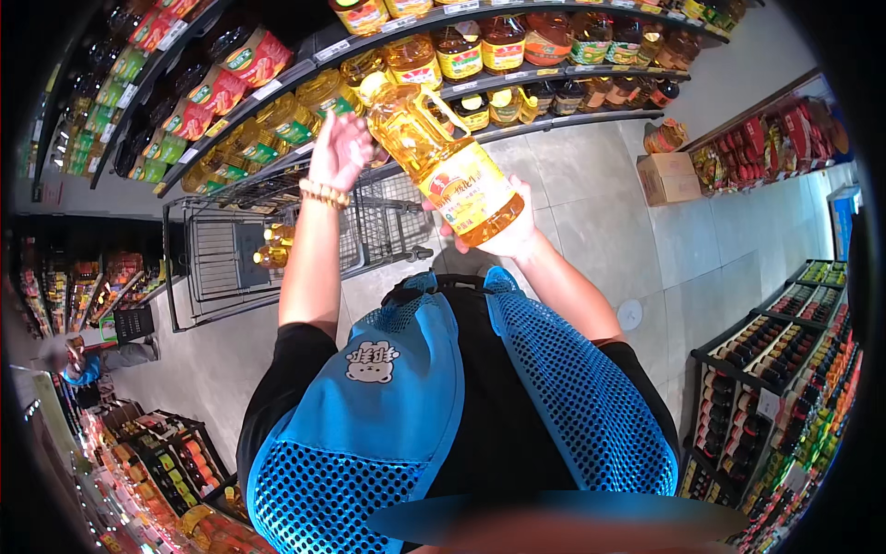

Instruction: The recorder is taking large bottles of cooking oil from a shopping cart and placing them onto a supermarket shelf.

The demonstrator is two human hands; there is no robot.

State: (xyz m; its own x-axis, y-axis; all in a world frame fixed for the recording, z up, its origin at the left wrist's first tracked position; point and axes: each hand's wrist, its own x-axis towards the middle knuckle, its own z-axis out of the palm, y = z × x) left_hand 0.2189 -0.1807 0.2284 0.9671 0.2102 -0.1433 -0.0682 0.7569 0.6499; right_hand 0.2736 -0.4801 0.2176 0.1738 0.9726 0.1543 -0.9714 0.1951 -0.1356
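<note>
A large clear plastic bottle of golden cooking oil (477, 187) with a yellow printed label and a moulded handle is held tilted in front of me. My right hand (512, 225) supports it from below, with fingers around its base. Beside the bottle's upper left side is my left hand (344, 149), palm turned up and fingers loosely apart, a beaded bracelet on its wrist. Whether those fingertips touch the bottle is unclear. Beneath my left forearm stands a wire shopping cart (214, 235), partly hidden, with yellow oil bottles (271, 257) lying in it.
Shelves of oil bottles (460, 52) curve across the front and left. A cardboard box (669, 179) rests on the tiled floor (588, 187) by a rack of red packages (768, 149). Bottle displays (734, 388) stand at right; another person (90, 363) is at far left.
</note>
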